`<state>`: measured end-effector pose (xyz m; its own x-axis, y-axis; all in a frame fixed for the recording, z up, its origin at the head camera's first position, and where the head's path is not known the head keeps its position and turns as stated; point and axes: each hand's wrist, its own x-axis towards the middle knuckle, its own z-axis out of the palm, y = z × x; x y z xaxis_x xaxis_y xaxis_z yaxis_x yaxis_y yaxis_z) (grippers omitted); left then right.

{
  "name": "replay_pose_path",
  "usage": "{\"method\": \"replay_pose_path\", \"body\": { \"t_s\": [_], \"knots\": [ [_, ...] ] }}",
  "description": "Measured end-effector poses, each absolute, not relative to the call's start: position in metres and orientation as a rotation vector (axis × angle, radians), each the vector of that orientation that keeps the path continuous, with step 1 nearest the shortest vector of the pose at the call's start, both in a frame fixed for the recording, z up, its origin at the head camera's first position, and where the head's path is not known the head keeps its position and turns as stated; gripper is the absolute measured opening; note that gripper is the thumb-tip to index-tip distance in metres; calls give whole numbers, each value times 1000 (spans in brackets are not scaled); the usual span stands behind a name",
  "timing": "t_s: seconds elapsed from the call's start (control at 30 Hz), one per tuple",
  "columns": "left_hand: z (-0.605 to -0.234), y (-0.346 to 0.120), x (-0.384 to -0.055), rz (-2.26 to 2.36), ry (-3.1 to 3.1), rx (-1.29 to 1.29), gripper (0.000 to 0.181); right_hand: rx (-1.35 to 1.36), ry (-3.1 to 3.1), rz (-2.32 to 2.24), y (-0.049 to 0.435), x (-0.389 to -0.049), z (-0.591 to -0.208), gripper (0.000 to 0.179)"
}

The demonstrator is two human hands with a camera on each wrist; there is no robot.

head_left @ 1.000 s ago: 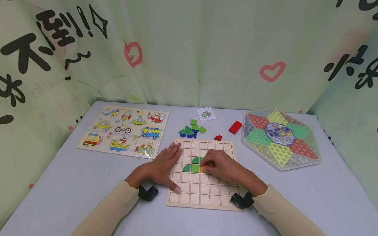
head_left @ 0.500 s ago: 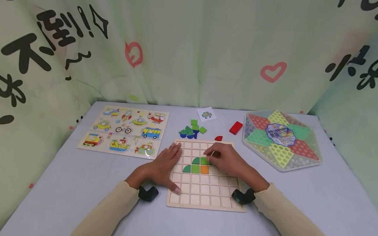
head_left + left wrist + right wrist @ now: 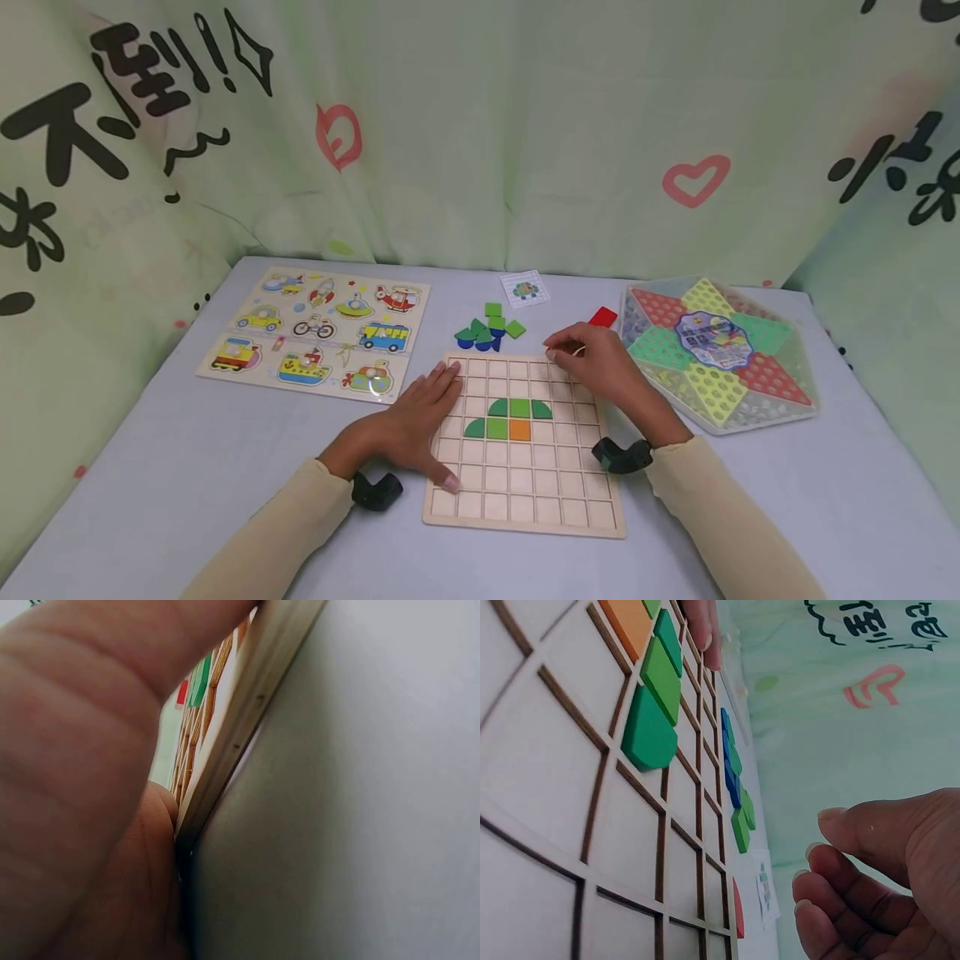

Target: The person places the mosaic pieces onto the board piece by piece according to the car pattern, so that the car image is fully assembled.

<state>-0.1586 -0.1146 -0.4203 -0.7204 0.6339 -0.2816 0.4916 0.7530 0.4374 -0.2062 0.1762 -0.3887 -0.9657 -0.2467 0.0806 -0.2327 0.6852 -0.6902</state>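
Observation:
My left hand (image 3: 414,423) rests with fingers spread on the left edge of a wooden grid board (image 3: 519,505). In the left wrist view its thumb and palm lie along the board's edge (image 3: 238,724). On the grid sit two light green squares, an orange square tile (image 3: 519,430) and three dark green quarter-round tiles, one being the right-hand quarter-round tile (image 3: 649,733). My right hand (image 3: 603,365) hovers over the board's far right corner, fingers loosely curled. Nothing shows between its fingertips in the right wrist view. A red piece (image 3: 739,907) lies beyond the board, hidden by that hand in the head view.
Behind the board lie loose green tiles (image 3: 493,310) and blue pieces (image 3: 465,343). A small picture card (image 3: 525,289) lies farther back. A vehicle puzzle board (image 3: 315,333) is at left. A red block (image 3: 603,317) and a hexagonal game box (image 3: 712,354) are at right.
My right hand has let go of the orange square, leaving it in its cell, passed over the green tiles, and moved away to the board's far right corner. The left hand has stayed put.

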Motion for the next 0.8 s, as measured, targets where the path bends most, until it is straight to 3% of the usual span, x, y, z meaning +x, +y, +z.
{"method": "replay_pose_path", "body": {
  "t_s": [0.37, 0.8],
  "knots": [
    [-422, -115, -158, 483, 2533, 885, 132, -309, 2847, -1123, 195, -240, -401, 21],
    [-423, -115, -159, 468, 2549, 884, 132, -298, 2765, -1059, 190, -246, -412, 24]
  ]
}}
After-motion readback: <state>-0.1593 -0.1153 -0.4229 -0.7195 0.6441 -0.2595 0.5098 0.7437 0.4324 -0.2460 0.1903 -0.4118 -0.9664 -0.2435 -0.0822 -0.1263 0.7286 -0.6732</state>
